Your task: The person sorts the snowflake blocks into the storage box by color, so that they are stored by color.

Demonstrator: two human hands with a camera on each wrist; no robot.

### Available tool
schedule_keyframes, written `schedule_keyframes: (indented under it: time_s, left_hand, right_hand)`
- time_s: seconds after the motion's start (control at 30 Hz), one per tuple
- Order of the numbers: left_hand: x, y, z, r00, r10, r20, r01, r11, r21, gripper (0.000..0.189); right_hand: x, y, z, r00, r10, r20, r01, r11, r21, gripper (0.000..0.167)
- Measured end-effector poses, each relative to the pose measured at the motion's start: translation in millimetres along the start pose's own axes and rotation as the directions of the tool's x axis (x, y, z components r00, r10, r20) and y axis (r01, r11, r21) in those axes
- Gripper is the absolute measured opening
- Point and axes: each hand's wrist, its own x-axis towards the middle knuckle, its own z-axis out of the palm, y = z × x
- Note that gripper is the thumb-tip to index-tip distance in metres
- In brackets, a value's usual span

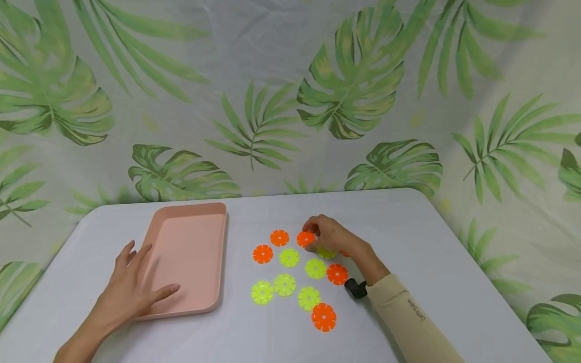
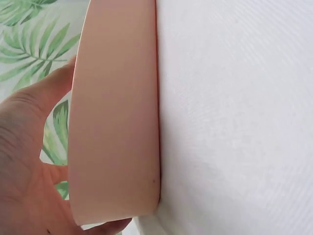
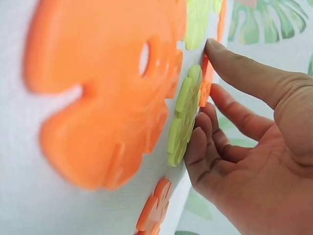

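Note:
My left hand (image 1: 124, 290) is at the near left corner of a pink rectangular tray (image 1: 220, 262), fingers spread along its left rim and thumb over its inside. In the left wrist view the tray's outer wall (image 2: 115, 112) hides part of the fingers. My right hand (image 1: 333, 236) has its thumb and curled fingers around the edges of an orange notched disc (image 1: 306, 239), low at the tabletop. A yellow-green notched disc (image 3: 185, 117) lies beside the curled fingers in the right wrist view, and another orange disc (image 3: 107, 88) fills the foreground.
Several more orange discs (image 1: 324, 317) and yellow-green discs (image 1: 284, 285) lie spread flat on the white table (image 1: 245, 338), right of the tray. A black wrist device (image 1: 355, 288) sits at the right sleeve. Leaf-patterned cloth (image 1: 268, 126) hangs behind the table.

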Motion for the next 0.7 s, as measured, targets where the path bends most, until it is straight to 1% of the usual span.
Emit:
schedule_keyframes:
  time_s: [0.07, 0.13, 0.23, 0.3, 0.4, 0.47, 0.6, 0.7]
  left_hand:
    - [0.1, -2.7, 0.3, 0.999, 0.018, 0.026, -0.017, 0.999, -0.032, 0.129]
    - [-0.1, -5.0, 0.8, 0.998, 0.051, 0.041, -0.049, 0.998, -0.047, 0.138]
    - [-0.6, -8.7, 1.3, 0.994, 0.105, 0.038, -0.102, 0.992, -0.071, 0.147]
    - [-1.2, -11.7, 0.9, 0.991, 0.128, 0.040, -0.124, 0.988, -0.093, 0.150]
    - [-2.1, -16.1, -0.1, 0.989, 0.140, 0.050, -0.131, 0.982, -0.139, 0.150]
    - [-3.1, -19.4, -1.0, 0.988, 0.142, 0.069, -0.128, 0.977, -0.169, 0.148]
    - [-5.6, -23.1, -2.6, 0.985, 0.139, 0.104, -0.115, 0.970, -0.214, 0.145]
    - [-7.8, -23.7, -2.6, 0.981, 0.160, 0.112, -0.131, 0.963, -0.235, 0.145]
  right_hand:
    - [1.5, 1, -1, 1.000, -0.004, 0.010, 0.004, 1.000, -0.001, 0.039]
    - [2.3, 1, -1, 1.000, -0.003, 0.013, 0.003, 1.000, 0.010, 0.038]
    - [2.5, 1, -2, 1.000, -0.007, 0.014, 0.006, 1.000, 0.024, 0.035]
    - [2.3, 0, -2, 1.000, -0.007, 0.010, 0.007, 0.999, 0.034, 0.037]
    - [2.2, 0, -2, 1.000, -0.007, 0.010, 0.007, 0.999, 0.034, 0.042]
    - [2.6, -1, -3, 1.000, -0.004, 0.013, 0.004, 1.000, 0.029, 0.044]
    - [3.6, 0, -4, 1.000, 0.012, 0.022, -0.012, 1.000, 0.023, 0.042]
    - [3.4, 2, -4, 1.000, 0.001, 0.022, -0.002, 0.999, 0.034, 0.042]
